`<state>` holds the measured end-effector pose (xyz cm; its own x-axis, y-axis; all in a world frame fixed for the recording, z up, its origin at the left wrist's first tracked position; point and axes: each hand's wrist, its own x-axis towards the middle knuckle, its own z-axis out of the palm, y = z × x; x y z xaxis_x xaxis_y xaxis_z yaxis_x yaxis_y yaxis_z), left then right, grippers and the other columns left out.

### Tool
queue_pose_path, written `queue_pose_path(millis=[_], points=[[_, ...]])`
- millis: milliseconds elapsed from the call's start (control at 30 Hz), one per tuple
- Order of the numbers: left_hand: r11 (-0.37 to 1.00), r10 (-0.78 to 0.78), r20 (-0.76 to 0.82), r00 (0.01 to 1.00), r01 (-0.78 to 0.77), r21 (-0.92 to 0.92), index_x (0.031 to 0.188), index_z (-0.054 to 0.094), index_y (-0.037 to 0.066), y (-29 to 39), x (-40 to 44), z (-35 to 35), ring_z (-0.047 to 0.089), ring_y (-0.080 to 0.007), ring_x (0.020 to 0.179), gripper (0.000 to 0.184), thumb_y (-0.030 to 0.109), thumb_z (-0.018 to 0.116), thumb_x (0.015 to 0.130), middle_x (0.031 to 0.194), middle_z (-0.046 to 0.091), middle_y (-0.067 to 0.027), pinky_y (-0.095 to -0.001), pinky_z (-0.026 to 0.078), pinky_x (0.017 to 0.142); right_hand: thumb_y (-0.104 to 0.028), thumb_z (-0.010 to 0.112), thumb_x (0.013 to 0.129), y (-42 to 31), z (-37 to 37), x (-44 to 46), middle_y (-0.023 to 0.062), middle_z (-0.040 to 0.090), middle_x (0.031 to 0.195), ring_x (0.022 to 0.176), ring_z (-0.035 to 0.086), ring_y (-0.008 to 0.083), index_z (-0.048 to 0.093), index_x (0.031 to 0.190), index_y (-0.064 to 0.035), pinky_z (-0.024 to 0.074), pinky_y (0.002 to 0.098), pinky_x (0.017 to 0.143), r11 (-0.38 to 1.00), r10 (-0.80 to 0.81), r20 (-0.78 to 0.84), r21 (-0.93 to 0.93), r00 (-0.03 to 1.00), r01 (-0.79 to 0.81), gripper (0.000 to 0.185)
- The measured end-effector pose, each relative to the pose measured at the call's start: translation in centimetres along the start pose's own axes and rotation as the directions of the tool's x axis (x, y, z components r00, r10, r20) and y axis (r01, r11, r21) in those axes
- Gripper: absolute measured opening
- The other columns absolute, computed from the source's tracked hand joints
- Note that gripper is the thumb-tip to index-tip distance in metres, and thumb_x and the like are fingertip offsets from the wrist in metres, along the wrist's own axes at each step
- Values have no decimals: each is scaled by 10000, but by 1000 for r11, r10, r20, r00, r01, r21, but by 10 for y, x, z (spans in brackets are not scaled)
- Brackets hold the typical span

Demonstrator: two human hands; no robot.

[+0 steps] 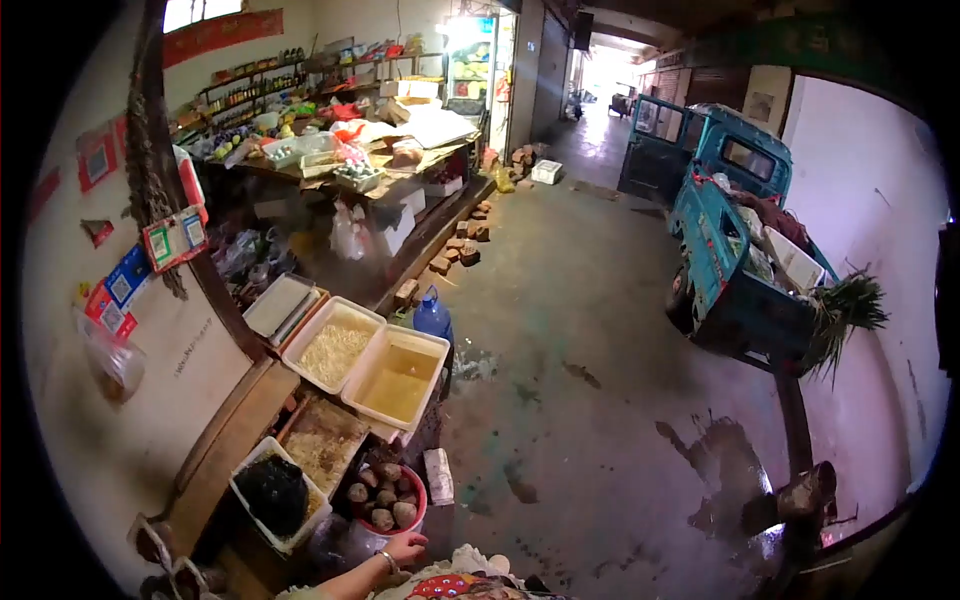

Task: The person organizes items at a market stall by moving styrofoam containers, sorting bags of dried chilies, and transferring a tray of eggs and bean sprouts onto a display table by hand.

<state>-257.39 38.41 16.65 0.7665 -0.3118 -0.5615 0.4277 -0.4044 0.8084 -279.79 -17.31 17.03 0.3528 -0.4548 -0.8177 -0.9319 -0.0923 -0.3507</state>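
Observation:
My left hand is at the bottom of the view, with a bracelet at the wrist. It is beside the near rim of a red bucket that holds several round brown roots. Whether the fingers touch the rim or hold anything is too small to tell. Left of the bucket, a white box holds a black plastic bag. Beyond stand a tray of pale shreds and a white tub of yellowish liquid. My right hand does not show.
A blue jug stands behind the tubs. Bricks line the step below a goods-covered stall table. A loaded blue truck is parked at the right. Wet patches mark the concrete floor.

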Motion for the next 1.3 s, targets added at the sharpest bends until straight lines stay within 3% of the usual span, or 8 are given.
queue_pose_path(millis=[133,233,467,700,767,933,1167,1300], points=[[982,-44,-229,972,85,172,1001,606,9,42,8,4,609,-159,802,311,180,570,743,895,646,-115,-274,474,721,-64,559,745,-37,-57,144,101,626,788,584,569,159,632,792,-11,446,302,495,976,51,-102,-208,993,-71,101],[953,-206,-182,961,240,186,958,630,18,14,31,-9,613,-168,789,325,237,628,718,896,647,-121,-278,474,720,0,560,722,-143,-30,133,122,592,706,515,547,178,567,885,18,412,298,418,787,-283,-161,525,945,325,165],[856,-477,-248,843,510,87,922,649,30,-49,124,-36,602,-219,771,333,284,662,707,865,649,-113,-316,471,756,-50,580,754,-295,13,164,73,614,808,670,577,145,576,1008,3,474,249,619,889,-457,250,139,854,435,259],[895,-244,-236,941,312,319,938,651,35,-33,277,-105,609,-178,753,280,220,635,728,807,652,-100,-300,488,699,-160,666,711,-330,-21,185,72,613,805,766,558,186,581,977,18,454,317,611,912,-396,281,226,874,341,331],[950,-310,-195,930,307,-47,878,608,25,44,330,-107,568,-296,673,223,195,591,734,793,616,-138,-394,474,638,-138,689,699,-364,-35,183,96,584,803,775,516,186,559,975,48,437,323,609,976,-195,172,-67,966,209,358],[924,-139,-282,949,22,-382,910,538,28,209,469,-135,525,-189,468,201,15,489,715,627,565,-87,-307,417,417,-102,590,746,-403,-56,238,56,654,805,695,598,122,661,916,-15,462,227,649,986,-165,53,6,985,165,204],[930,-214,-304,928,98,-355,1019,542,16,373,586,-110,573,-148,547,275,46,529,746,723,604,-82,-264,443,453,-297,587,813,-576,-128,277,71,555,836,674,492,154,551,1104,-48,413,265,585,999,-34,283,-12,959,39,384],[900,-316,-304,899,183,-395,976,569,13,377,603,-89,576,-154,591,279,44,596,700,739,605,-68,-279,472,516,-50,503,754,-640,-178,407,99,601,695,655,579,171,616,849,-9,447,277,481,991,-104,59,96,993,98,153]])
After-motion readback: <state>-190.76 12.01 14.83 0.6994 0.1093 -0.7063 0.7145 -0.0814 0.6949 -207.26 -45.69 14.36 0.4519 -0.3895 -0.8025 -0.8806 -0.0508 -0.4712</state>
